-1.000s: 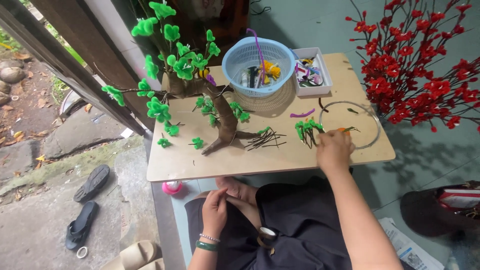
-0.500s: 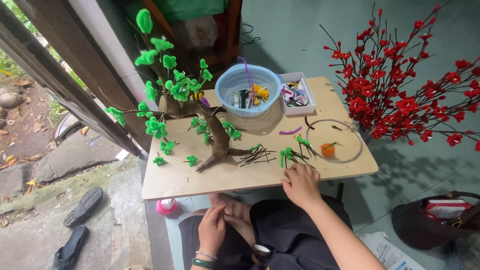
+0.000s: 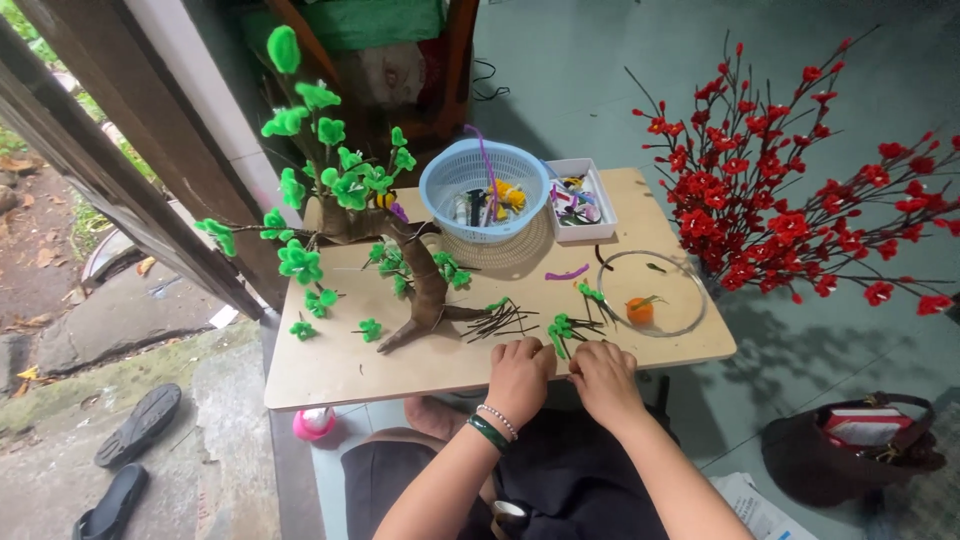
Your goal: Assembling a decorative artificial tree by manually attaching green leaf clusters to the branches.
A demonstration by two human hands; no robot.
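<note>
My left hand [image 3: 520, 375] and my right hand [image 3: 603, 378] rest side by side at the front edge of a small wooden table [image 3: 340, 365]. Their fingers are curled together on the stem of a green fuzzy-wire sprig [image 3: 560, 328]. A beaded bracelet and a green band circle the left wrist. Just left of the hands lies a bundle of dark wires [image 3: 500, 320]. Beyond it stands a craft tree with a brown wrapped trunk [image 3: 425, 290] and green fuzzy leaves. A thin wire ring [image 3: 690, 290] with an orange bit [image 3: 640, 311] inside lies to the right.
A blue basket [image 3: 483, 190] and a white tray [image 3: 580, 200] of craft bits stand at the table's back; a purple wire piece [image 3: 567, 272] lies in front. A red blossom branch [image 3: 800, 200] spreads at right. A brown bag [image 3: 860, 440], sandals [image 3: 140, 425] and a pink object [image 3: 313, 424] are on the floor.
My right hand came back from the wire ring to the table's front edge. My left hand rose from my lap and joined it at the green sprig.
</note>
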